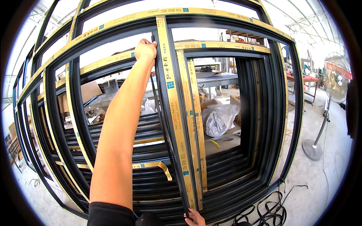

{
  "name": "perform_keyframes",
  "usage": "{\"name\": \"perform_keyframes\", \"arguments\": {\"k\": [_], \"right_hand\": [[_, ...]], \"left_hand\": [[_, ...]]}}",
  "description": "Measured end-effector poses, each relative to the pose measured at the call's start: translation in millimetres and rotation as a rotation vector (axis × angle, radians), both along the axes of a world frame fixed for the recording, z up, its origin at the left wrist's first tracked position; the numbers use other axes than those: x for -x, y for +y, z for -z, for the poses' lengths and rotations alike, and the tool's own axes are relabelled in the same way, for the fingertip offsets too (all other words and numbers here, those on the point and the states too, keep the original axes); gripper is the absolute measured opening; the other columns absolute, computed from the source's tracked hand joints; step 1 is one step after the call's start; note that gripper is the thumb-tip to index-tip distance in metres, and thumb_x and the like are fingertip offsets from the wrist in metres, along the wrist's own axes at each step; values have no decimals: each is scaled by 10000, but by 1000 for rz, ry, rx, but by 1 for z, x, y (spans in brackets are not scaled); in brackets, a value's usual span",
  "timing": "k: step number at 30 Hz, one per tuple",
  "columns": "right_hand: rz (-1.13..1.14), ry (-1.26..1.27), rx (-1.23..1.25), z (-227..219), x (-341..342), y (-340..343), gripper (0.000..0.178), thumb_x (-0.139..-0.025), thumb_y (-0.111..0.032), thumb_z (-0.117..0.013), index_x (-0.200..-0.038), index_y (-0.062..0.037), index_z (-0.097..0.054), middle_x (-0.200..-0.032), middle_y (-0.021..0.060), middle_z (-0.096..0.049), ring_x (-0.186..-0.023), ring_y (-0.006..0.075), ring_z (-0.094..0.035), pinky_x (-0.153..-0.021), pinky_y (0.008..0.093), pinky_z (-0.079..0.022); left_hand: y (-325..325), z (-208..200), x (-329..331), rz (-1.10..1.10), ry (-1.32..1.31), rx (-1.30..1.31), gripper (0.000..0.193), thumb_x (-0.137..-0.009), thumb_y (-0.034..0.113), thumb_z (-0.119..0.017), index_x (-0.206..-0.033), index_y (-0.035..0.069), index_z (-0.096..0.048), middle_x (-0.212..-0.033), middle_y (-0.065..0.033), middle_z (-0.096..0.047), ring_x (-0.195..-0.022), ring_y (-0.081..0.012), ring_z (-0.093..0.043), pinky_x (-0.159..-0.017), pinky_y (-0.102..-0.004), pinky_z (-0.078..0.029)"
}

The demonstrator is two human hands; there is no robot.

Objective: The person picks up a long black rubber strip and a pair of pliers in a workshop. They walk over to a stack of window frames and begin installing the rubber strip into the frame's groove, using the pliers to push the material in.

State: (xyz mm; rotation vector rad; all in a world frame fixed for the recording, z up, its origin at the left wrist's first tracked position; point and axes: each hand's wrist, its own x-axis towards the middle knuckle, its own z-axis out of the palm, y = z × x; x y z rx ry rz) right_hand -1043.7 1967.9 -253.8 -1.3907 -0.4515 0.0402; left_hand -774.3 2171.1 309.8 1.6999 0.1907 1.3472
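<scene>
A black window frame [163,94] with gold protective tape on its bars stands upright before me. My left hand [146,49] is raised to the top of its middle upright, fingers closed against a thin black sealing strip [160,116]. The strip runs down along the left side of that upright. Low at the bottom edge, my right hand [195,217] is closed at the lower end of the upright, on the same strip as far as I can see. Part of the right hand is cut off by the picture's edge.
More black frames are stacked behind this one. Loose black strips [277,207] lie tangled on the floor at the lower right. A standing fan [335,79] is at the far right. Behind the frames, a workbench [220,81] has a plastic-wrapped bundle [218,120] beneath it. Loose tape [164,168] curls off one bar.
</scene>
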Motion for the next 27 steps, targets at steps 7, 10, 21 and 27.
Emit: {"name": "perform_keyframes", "arguments": {"k": [7,10,21,27], "right_hand": [[-31,177,124,107,-8,0,413,-823,-202,-670,-1146,24,-549,-801,57,-575,-720,134,-506,-641,315,-435],[-114,191,236,102,-15,-4,465,-817,-277,-674,-1153,22,-552,-908,90,-623,-802,157,-561,-699,330,-460],[-226,217,259,71,-23,-13,403,-827,-229,-666,-1136,13,-575,-848,69,-611,-765,145,-542,-688,315,-463],[-133,136,171,89,-19,-9,342,-824,-188,-669,-1079,24,-585,-819,45,-591,-748,116,-510,-671,291,-454]], "left_hand": [[0,10,-2,-24,-28,-46,252,-761,205,-722,-805,24,-553,-771,-89,-608,-692,-197,-558,-694,-326,-453],[15,9,-3,60,-9,-73,248,-769,195,-711,-858,10,-572,-814,-101,-619,-723,-202,-571,-705,-332,-453],[14,-18,-13,163,-60,61,228,-786,167,-702,-865,5,-563,-819,-110,-608,-708,-190,-542,-653,-341,-466],[16,-6,3,405,61,92,323,-849,267,-636,-961,-35,-608,-767,-108,-614,-588,-182,-540,-559,-332,-460]]}}
